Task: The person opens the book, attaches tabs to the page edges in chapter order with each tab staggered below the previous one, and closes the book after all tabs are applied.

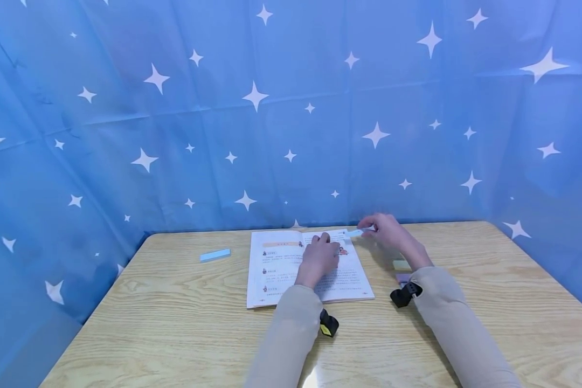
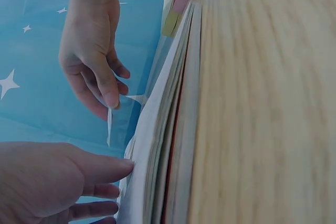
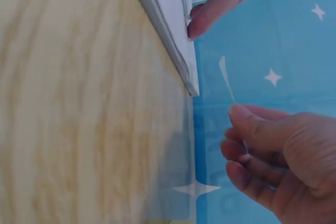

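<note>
Book (image 1: 281,272) lies open on bench (image 1: 174,328), left hand (image 1: 321,257) resting on it, fingers loose; right hand (image 1: 387,231) pinches pale-blue strip (image 1: 353,233), apparently unattached, so sticking it down likely remains.

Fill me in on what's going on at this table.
A person is working over an open book on a wooden table. Their left hand rests on the right-hand page, while their right hand pinches a pale strip near the book's far right corner; the wrist views show the strip clear of the page. A light blue block lies left of the book.
</note>
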Tool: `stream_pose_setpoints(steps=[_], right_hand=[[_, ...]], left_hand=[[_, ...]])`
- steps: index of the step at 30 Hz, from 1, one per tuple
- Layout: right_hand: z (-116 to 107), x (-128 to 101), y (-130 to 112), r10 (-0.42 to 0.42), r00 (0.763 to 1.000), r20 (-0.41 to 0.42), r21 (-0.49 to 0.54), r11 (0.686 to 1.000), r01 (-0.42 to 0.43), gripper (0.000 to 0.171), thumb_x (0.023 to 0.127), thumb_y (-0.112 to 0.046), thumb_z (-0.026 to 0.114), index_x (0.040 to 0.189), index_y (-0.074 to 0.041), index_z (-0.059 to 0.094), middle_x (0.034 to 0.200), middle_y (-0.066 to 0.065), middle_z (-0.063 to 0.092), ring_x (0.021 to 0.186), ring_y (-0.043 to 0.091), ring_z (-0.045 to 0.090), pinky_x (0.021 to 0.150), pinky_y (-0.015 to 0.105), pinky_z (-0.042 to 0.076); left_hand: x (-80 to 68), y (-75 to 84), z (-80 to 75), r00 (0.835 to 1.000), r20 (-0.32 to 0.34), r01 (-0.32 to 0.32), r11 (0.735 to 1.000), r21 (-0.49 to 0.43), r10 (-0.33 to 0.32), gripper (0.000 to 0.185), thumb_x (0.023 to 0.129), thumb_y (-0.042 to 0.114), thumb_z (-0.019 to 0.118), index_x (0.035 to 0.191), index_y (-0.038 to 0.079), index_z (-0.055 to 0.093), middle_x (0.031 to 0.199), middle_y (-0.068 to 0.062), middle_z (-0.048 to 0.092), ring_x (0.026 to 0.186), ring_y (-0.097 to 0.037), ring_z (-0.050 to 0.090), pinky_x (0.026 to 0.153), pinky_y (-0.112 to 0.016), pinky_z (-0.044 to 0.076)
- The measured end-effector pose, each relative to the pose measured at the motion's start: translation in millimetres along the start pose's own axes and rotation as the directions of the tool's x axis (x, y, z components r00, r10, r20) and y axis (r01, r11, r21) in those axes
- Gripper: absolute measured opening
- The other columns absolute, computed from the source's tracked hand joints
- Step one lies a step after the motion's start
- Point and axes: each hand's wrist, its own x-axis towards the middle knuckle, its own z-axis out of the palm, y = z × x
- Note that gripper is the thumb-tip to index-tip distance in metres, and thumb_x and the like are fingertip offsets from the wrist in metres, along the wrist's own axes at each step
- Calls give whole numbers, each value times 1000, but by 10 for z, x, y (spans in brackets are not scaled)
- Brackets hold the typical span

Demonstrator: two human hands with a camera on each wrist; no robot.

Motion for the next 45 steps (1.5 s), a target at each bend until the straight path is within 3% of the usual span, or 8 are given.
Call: stream_pose_setpoints(steps=[12,20,25,37,45], right_hand=[[69,19,61,-27,1000,3,-40,999,27,21,92,5,68,112,4,73,109,20,71,107,41,63,90,53,52],[74,16,63,-53,999,-13,-65,997,52,17,90,5,70,106,4,74,102,21,72,99,41,66,84,51,54],[86,21,68,-23,1000,-5,-56,998,23,17,90,4,70,107,3,75,103,20,72,95,37,66,78,46,54],[107,37,85,29,999,27,-32,999,-28,20,93,3,67,112,2,74,113,22,70,111,43,62,92,54,51],[109,48,73,36,998,44,-27,999,-35,23,95,1,66,117,3,73,114,21,70,111,41,62,93,54,51]], left_hand=[[16,126,41,997,16,74,990,118,-76,44,106,30,51,151,32,50,148,-1,42,130,-22,41,104,-37,42],[23,193,49,993,50,106,990,93,-111,49,107,29,46,155,38,40,153,0,36,132,-23,37,109,-39,37],[32,228,72,990,61,118,988,101,-124,51,107,31,43,156,40,37,155,0,33,133,-23,34,111,-39,34],[-4,326,46,987,58,136,973,189,-149,54,106,38,47,158,40,34,153,0,32,137,-21,31,112,-39,33],[10,326,53,985,66,145,971,189,-159,52,106,38,46,157,41,34,153,0,32,135,-21,32,110,-39,34]])
